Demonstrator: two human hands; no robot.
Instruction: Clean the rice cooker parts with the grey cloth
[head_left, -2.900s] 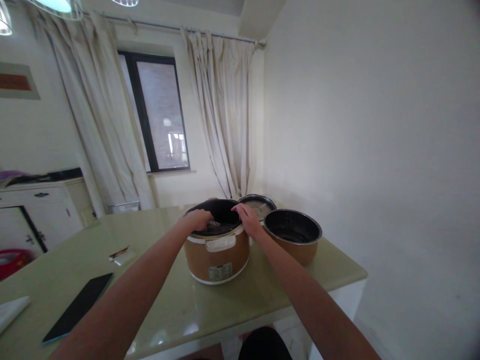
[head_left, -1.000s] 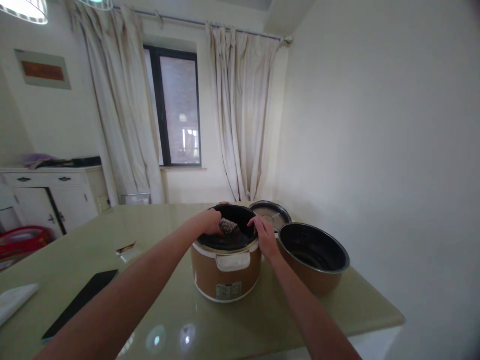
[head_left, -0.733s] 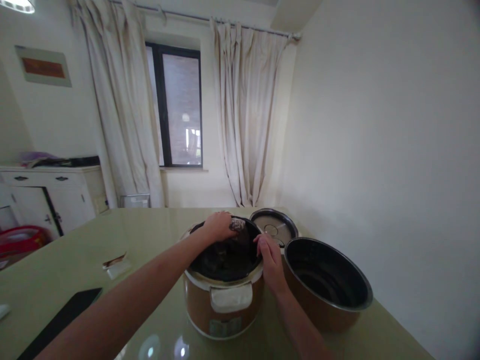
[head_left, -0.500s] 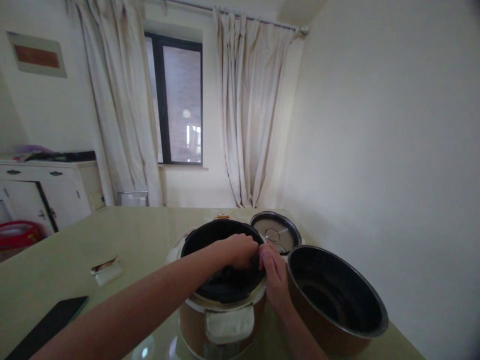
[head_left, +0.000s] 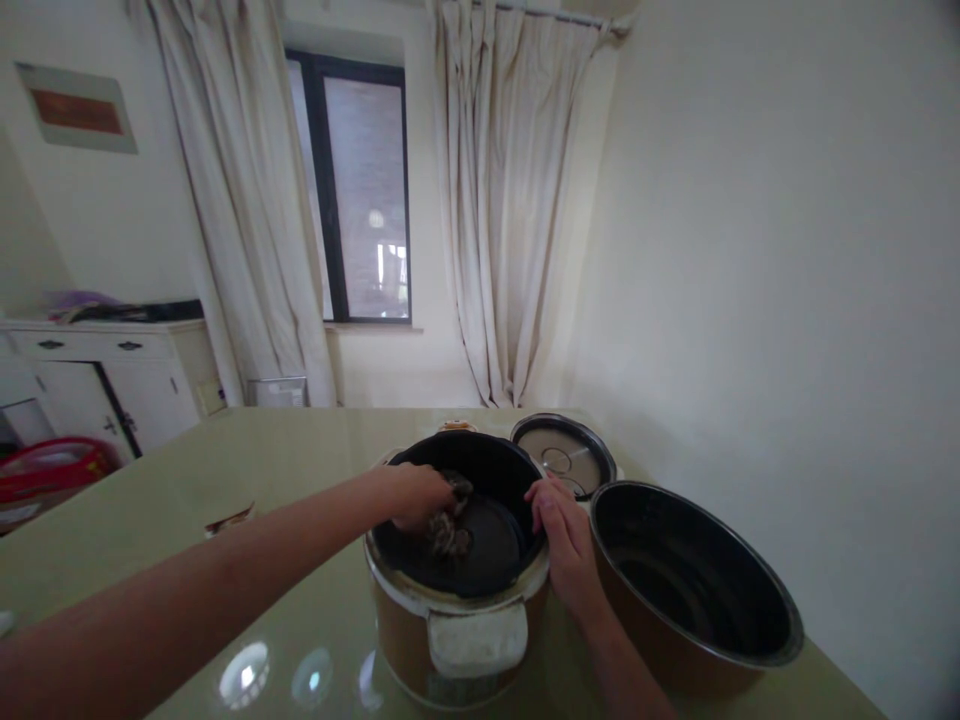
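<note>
An electric pressure cooker body [head_left: 405, 630], tan with a white handle and a dark inside, stands in front of me. My left hand [head_left: 421, 495] reaches into it from the left, closed on a crumpled brownish cloth [head_left: 448, 535] that lies against the inner wall and bottom. Part of the cloth is hidden by my fingers. On the right side my right hand [head_left: 564, 535] is closed over the cooker's rim, fingers curled inward. Just right of it stands a dark-lined inner pot [head_left: 697, 590], and behind it the round lid [head_left: 559, 450] lies with its underside up.
The glossy green table [head_left: 300, 440] carries everything. A small torn packet [head_left: 230, 520] lies left, partly behind my left forearm. The wall [head_left: 810, 300] runs close along the right side. A white cabinet [head_left: 142, 385] and a red basket [head_left: 60, 465] stand beyond the table.
My left hand has moved left inside the cooker, away from my right hand, and the cloth now shows. My right hand keeps its hold on the rim. The view has shifted slightly.
</note>
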